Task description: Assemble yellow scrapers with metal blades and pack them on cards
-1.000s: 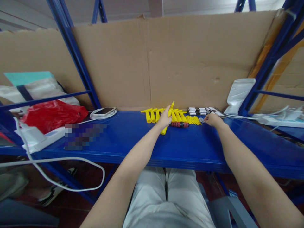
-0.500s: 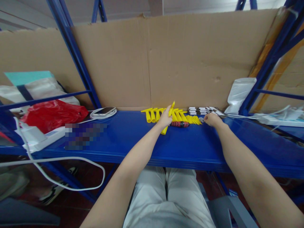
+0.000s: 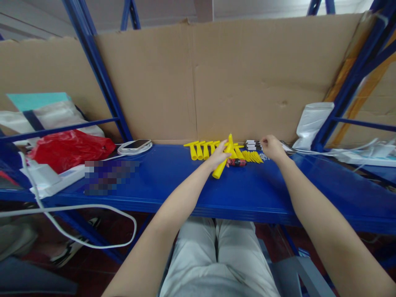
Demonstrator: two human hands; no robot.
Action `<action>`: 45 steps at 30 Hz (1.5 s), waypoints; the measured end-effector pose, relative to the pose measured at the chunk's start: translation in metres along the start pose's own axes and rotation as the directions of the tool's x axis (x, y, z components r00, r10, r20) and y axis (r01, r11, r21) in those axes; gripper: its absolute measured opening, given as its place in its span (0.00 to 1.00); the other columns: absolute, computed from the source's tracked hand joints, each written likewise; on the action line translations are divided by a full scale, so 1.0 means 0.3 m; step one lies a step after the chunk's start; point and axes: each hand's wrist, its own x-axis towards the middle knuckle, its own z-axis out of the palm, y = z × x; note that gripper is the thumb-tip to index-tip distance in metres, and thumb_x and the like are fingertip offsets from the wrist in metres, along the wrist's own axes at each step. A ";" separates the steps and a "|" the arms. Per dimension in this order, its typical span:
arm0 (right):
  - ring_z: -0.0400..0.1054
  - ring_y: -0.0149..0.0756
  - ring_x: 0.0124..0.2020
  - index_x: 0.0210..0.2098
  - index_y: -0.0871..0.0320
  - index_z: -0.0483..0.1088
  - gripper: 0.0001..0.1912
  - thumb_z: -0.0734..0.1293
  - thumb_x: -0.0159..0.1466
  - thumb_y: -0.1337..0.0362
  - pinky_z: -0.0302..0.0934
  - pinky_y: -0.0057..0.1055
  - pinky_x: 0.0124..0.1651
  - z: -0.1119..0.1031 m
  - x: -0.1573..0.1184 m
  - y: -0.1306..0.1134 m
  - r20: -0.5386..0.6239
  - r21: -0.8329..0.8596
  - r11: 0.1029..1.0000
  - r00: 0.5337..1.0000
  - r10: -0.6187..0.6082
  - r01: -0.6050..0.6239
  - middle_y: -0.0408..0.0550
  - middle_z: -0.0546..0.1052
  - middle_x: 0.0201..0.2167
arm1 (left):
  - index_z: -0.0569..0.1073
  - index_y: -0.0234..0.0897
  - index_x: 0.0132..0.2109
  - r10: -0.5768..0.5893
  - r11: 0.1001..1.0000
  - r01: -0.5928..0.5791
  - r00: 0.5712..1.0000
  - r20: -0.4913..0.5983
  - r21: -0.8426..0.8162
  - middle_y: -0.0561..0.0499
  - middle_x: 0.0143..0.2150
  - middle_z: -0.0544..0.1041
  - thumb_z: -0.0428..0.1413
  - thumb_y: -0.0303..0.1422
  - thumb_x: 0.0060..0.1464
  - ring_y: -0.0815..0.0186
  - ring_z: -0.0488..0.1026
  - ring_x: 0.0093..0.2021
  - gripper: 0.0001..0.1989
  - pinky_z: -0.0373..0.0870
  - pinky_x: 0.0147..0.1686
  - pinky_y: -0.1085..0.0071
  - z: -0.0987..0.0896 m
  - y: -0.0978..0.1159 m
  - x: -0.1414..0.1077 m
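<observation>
My left hand (image 3: 220, 156) grips a yellow T-shaped piece (image 3: 220, 168), its tube end toward me. Behind it a row of similar yellow pieces (image 3: 199, 152) lies on the blue shelf. A red and black screwdriver (image 3: 237, 162) rests just right of that hand. My right hand (image 3: 271, 147) is closed in a pinch above small metal parts (image 3: 264, 156); what its fingertips hold is too small to make out. Between the hands are flat yellow pieces (image 3: 252, 156) and a stack of black and white pieces (image 3: 253, 145).
Cardboard (image 3: 241, 78) stands behind the blue shelf (image 3: 173, 181). Left are a phone (image 3: 138, 144) on a coiled white cable, a red bag (image 3: 72, 148) and a power strip (image 3: 66, 181). A white pouch (image 3: 314, 123) leans at the right post.
My right hand has lifted slightly up and left from the small metal parts. The yellow piece in my left hand has shifted a little to the right and turned.
</observation>
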 end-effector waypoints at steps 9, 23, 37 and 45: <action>0.64 0.41 0.46 0.28 0.56 0.65 0.03 0.62 0.58 0.65 0.59 0.39 0.48 0.027 -0.025 -0.164 -0.111 0.451 0.855 0.967 -0.231 0.256 0.51 0.72 0.39 | 0.51 0.45 0.65 -0.002 0.950 0.060 0.983 0.186 -0.307 0.47 0.45 0.73 0.50 0.19 0.49 0.78 0.65 0.18 0.38 0.68 0.18 0.75 0.021 0.021 -0.014; 0.65 0.41 0.43 0.26 0.56 0.65 0.05 0.63 0.57 0.63 0.60 0.42 0.47 0.061 -0.020 -0.160 -0.176 0.549 0.761 0.938 -0.298 0.345 0.50 0.73 0.35 | 0.53 0.42 0.63 -0.006 0.933 0.089 0.972 0.234 -0.349 0.52 0.35 0.73 0.52 0.17 0.50 0.74 0.70 0.18 0.36 0.67 0.18 0.77 0.021 0.001 0.000; 0.66 0.39 0.39 0.31 0.57 0.66 0.11 0.65 0.55 0.56 0.64 0.41 0.43 0.095 -0.025 -0.162 -0.063 0.666 0.733 0.990 -0.125 0.135 0.50 0.71 0.37 | 0.56 0.42 0.61 -0.013 0.896 0.116 0.972 0.235 -0.429 0.49 0.39 0.75 0.54 0.15 0.48 0.71 0.75 0.22 0.35 0.63 0.18 0.80 0.028 0.013 -0.014; 0.65 0.46 0.48 0.41 0.58 0.65 0.18 0.66 0.56 0.54 0.59 0.46 0.52 0.110 -0.013 -0.146 -0.152 0.475 0.870 0.986 -0.069 0.134 0.56 0.71 0.44 | 0.57 0.44 0.62 -0.035 0.868 0.115 0.985 0.170 -0.483 0.46 0.44 0.74 0.54 0.16 0.48 0.72 0.73 0.22 0.36 0.64 0.18 0.79 0.030 0.030 -0.017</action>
